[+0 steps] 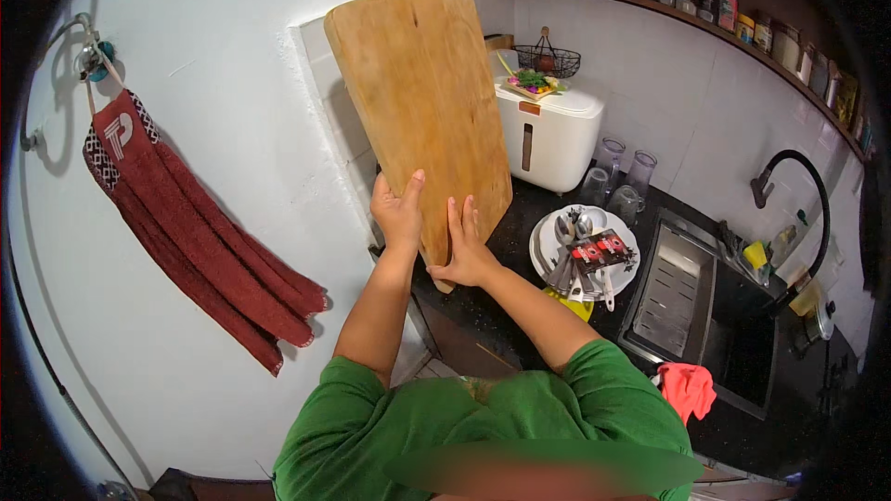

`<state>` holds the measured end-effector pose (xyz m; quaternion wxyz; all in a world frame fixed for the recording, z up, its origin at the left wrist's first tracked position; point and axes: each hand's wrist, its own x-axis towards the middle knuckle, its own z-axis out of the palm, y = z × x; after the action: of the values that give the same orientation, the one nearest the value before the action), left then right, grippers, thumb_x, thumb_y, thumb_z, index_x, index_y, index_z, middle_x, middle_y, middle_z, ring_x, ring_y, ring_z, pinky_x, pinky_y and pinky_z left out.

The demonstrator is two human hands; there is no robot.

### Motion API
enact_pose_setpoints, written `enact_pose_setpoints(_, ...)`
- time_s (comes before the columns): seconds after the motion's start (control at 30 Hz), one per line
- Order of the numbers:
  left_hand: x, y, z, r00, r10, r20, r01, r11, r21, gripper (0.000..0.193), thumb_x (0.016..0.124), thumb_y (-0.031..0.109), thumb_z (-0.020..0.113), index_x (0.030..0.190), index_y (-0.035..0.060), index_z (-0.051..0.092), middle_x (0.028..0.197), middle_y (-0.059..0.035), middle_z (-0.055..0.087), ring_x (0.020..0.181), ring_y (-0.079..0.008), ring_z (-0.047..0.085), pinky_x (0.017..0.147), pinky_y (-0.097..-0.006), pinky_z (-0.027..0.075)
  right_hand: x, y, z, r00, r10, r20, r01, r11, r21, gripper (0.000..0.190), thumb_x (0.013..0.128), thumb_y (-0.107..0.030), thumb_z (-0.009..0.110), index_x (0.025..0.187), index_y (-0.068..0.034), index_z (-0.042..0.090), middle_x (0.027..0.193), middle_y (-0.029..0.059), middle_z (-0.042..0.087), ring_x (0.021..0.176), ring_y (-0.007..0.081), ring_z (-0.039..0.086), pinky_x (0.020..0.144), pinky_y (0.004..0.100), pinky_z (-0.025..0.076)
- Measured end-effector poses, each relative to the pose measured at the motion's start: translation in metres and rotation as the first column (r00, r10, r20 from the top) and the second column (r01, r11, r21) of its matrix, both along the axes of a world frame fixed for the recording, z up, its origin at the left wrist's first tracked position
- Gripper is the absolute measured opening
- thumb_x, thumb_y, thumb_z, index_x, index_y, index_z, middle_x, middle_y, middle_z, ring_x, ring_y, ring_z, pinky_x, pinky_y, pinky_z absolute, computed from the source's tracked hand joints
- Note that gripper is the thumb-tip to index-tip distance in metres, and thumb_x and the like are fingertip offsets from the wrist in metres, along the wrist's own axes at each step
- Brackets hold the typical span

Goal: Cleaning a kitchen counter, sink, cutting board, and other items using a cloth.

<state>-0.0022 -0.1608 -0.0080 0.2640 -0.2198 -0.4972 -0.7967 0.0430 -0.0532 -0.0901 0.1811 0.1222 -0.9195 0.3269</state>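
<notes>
A large wooden cutting board (431, 90) stands tilted before me, its narrower end toward me. My left hand (399, 212) grips the board's left edge, thumb on the front face and fingers hidden behind. Low on the board, near its pointed corner, my right hand (468, 243) spreads its fingers over the front face with the thumb at the bottom. What the board's far end rests on is hidden. Right of my hands is a stack of white plates (539, 240) bearing spoons (583, 226) and red-and-black packets (600, 250).
Behind the board, a white lidded container (564, 132) carries a small flower tray (532, 85). Glass mugs (639, 170) stand near a sink (672, 292) with a black faucet (825, 202). A pink cloth (686, 390) hangs at the counter edge; a red towel (188, 223) hangs left. Jars line a shelf (626, 0).
</notes>
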Motion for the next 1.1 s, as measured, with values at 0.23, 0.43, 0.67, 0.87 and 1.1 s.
enact_pose_setpoints(0.23, -0.013, 0.000, 0.001, 1.000, -0.022, 0.022, 0.022, 1.000, 0.012, 0.021, 0.080, 0.001, 0.061, 0.099, -0.0028, 0.054, 0.096, -0.0076, 0.061, 0.085, -0.0110, 0.056, 0.075, -0.0236, 0.045, -0.012, -0.001, 0.001, 1.000, -0.012, 0.021, 0.011, 1.000, 0.014, 0.126, 0.055, -0.035, 0.078, 0.138, -0.013, -0.013, 0.137, 0.0329, -0.018, 0.125, 0.0565, -0.004, 0.104, 0.0545, 0.015)
enact_pose_setpoints(0.43, -0.022, 0.000, 0.001, 0.999, -0.043, 0.012, 0.043, 0.999, 0.004, 0.021, 0.080, 0.002, 0.061, 0.099, -0.0024, 0.054, 0.096, -0.0073, 0.061, 0.084, -0.0105, 0.056, 0.075, -0.0236, 0.045, -0.021, -0.001, -0.001, 1.000, -0.012, -0.001, 0.012, 1.000, 0.002, 0.126, 0.055, -0.036, 0.078, 0.138, -0.013, -0.014, 0.136, 0.0340, -0.019, 0.125, 0.0563, -0.006, 0.104, 0.0551, 0.013)
enact_pose_setpoints(0.67, -0.034, 0.001, 0.000, 0.998, -0.044, 0.046, 0.045, 0.999, -0.016, 0.020, 0.080, 0.003, 0.061, 0.098, -0.0013, 0.054, 0.095, -0.0061, 0.061, 0.083, -0.0095, 0.055, 0.074, -0.0231, 0.044, -0.032, 0.003, -0.008, 0.999, -0.014, -0.052, 0.015, 1.000, 0.009, 0.126, 0.056, -0.036, 0.077, 0.138, -0.014, -0.016, 0.137, 0.0330, -0.019, 0.124, 0.0573, -0.007, 0.103, 0.0573, 0.013)
enact_pose_setpoints(0.87, -0.042, 0.006, -0.001, 0.998, -0.048, 0.026, 0.048, 0.999, 0.004, 0.020, 0.081, 0.003, 0.061, 0.099, -0.0008, 0.053, 0.095, -0.0060, 0.061, 0.084, -0.0096, 0.055, 0.074, -0.0231, 0.044, -0.036, 0.008, -0.002, 1.000, -0.028, -0.009, 0.029, 0.999, 0.046, 0.126, 0.055, -0.036, 0.077, 0.138, -0.010, -0.014, 0.136, 0.0350, -0.016, 0.127, 0.0520, -0.009, 0.104, 0.0545, 0.008)
enact_pose_setpoints(1.1, -0.047, 0.007, 0.000, 1.000, -0.020, 0.017, 0.020, 0.999, -0.036, 0.025, 0.081, 0.005, 0.060, 0.103, -0.0015, 0.052, 0.099, -0.0081, 0.060, 0.087, -0.0126, 0.056, 0.077, -0.0242, 0.044, -0.037, 0.011, 0.004, 0.999, -0.037, -0.001, 0.037, 0.997, 0.061, 0.126, 0.054, -0.037, 0.077, 0.138, -0.006, -0.012, 0.135, 0.0371, -0.014, 0.130, 0.0464, -0.010, 0.106, 0.0518, 0.005)
